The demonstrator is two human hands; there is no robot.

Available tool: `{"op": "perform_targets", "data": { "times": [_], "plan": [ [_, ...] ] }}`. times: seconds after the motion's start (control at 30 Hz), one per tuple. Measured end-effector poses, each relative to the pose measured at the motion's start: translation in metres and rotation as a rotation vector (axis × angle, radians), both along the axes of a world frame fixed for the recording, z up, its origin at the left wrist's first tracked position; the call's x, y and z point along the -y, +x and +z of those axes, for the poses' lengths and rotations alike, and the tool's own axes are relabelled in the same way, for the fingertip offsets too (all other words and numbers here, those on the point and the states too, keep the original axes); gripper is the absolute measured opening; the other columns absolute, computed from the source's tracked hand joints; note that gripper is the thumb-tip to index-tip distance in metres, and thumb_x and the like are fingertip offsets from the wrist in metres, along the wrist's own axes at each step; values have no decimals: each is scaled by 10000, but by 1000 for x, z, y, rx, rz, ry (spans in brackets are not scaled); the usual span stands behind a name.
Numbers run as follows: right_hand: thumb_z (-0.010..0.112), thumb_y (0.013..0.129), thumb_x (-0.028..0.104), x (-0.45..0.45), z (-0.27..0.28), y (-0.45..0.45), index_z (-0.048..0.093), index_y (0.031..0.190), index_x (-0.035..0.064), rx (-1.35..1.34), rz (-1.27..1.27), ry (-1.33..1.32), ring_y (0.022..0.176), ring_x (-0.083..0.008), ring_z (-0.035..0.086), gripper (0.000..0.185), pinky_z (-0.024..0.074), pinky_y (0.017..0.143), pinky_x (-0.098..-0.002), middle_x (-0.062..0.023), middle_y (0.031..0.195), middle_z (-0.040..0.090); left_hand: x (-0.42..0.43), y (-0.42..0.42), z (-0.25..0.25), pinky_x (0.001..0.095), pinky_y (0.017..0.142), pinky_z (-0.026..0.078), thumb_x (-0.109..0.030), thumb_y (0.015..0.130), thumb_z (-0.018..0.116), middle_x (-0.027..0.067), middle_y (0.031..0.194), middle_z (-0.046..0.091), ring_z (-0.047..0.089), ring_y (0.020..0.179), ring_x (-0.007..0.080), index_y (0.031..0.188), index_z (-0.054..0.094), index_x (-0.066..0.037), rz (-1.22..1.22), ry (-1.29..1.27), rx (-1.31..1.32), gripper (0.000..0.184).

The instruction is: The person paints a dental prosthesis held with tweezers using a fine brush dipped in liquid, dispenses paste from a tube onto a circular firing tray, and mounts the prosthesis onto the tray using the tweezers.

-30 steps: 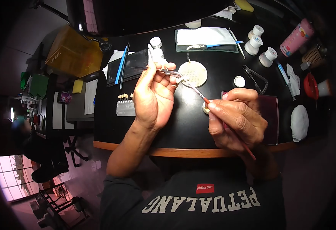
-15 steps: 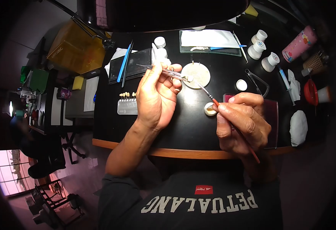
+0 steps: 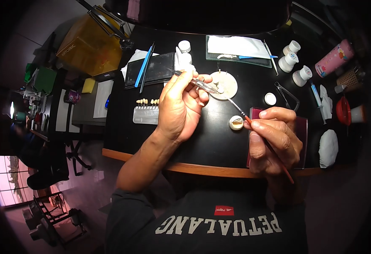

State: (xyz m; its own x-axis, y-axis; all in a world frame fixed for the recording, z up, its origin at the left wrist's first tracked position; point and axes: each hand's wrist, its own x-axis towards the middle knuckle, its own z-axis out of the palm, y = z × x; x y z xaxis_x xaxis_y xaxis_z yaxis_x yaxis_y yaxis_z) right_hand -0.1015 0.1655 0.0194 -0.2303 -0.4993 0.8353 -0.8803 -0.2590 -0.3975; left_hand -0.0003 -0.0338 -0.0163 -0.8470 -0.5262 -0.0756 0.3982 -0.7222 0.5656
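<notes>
My left hand (image 3: 176,108) is closed around metal tweezers (image 3: 203,85), palm turned up. At their tips sits a small whitish piece (image 3: 220,89) that looks like a dental crown. A thin brush (image 3: 241,111) with a red handle is pinched in the fingers of my right hand (image 3: 278,137). Its tip touches or nearly touches the small piece; I cannot tell which. Behind them lies a round pale disc (image 3: 230,82) with pegs at its edge. Just left of my right fingertips stands a small open jar (image 3: 236,123) with yellowish contents.
A tooth shade guide (image 3: 145,115) lies left of my left wrist. Several white jars (image 3: 288,62) stand at the back right, near a pink bottle (image 3: 333,58). A glass slab with white tissue (image 3: 236,45) lies behind the disc. A dark lamp (image 3: 202,15) overhangs the desk.
The view has shifted slightly, so the desk items sit a little further right. Both hands keep their grips, and the brush tip remains close to the small piece.
</notes>
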Motion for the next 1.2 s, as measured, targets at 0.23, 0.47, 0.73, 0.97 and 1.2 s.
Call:
{"op": "perform_targets", "data": {
  "times": [0.23, 0.47, 0.73, 0.97, 1.2],
  "plan": [
    [675, 836, -17, -2, 3, -2, 677, 1086, 2, -17, 4, 16, 737, -208, 652, 251, 520, 822, -337, -107, 841, 747, -1, -1, 1, 280, 633, 499, -190, 1064, 530, 165, 985, 698, 632, 688, 165, 1009, 599, -45, 5, -30, 14, 169],
    [678, 833, -27, 1, 2, -1, 688, 1112, -5, -25, -10, 4, 740, -207, 654, 280, 521, 821, -327, -109, 857, 749, -3, -1, 2, 272, 625, 495, -189, 1068, 525, 156, 976, 694, 631, 680, 167, 1009, 596, -47, 10, -49, 25, 169],
    [719, 813, -25, 5, -3, -1, 727, 1071, -2, -17, -9, -27, 782, -220, 655, 259, 531, 794, -318, -103, 866, 747, -4, -2, 0, 274, 596, 497, -194, 1069, 528, 175, 964, 709, 639, 654, 171, 1013, 593, -52, -2, -46, 51, 166],
    [714, 800, -43, 5, -2, 0, 728, 1072, 0, -22, -18, -16, 806, -228, 656, 276, 537, 784, -314, -100, 870, 745, -5, -2, 3, 275, 587, 497, -202, 1065, 544, 189, 957, 717, 647, 647, 171, 1013, 592, -52, -7, -49, 78, 165],
    [705, 781, -49, 4, -4, -1, 722, 1064, -2, -48, -30, -3, 803, -233, 655, 288, 540, 788, -314, -93, 868, 744, -6, -2, 5, 275, 588, 498, -212, 1067, 545, 187, 950, 719, 650, 651, 167, 1011, 591, -53, 7, -52, 105, 175]
  ]
}}
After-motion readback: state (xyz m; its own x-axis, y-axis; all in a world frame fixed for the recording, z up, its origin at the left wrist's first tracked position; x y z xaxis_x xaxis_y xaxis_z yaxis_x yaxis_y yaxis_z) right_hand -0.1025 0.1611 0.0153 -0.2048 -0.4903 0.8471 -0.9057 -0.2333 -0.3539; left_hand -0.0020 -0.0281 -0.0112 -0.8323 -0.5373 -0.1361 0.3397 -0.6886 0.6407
